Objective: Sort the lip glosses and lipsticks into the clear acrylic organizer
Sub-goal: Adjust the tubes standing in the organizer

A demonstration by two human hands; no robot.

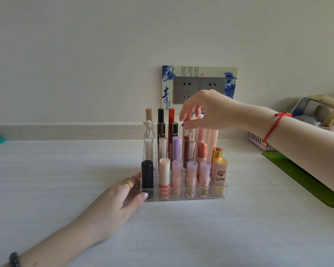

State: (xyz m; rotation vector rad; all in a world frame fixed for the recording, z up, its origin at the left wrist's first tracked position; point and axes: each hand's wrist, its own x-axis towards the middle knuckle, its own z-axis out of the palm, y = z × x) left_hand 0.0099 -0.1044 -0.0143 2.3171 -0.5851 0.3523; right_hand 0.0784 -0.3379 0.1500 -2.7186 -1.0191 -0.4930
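Along organizer [183,198] front — six tubes; left grip [123,197] open, right grip [199,110] pinching tube [187,130].

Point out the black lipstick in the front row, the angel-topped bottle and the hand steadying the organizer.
black lipstick [147,170], head view, on its upper body.
angel-topped bottle [148,146], head view, on its clear body.
left hand [115,201], head view, on the back of the hand.

Bare forearms, gold ring [128,184] on left finger, dark bead bracelet [14,259], red cord bracelet [274,126]
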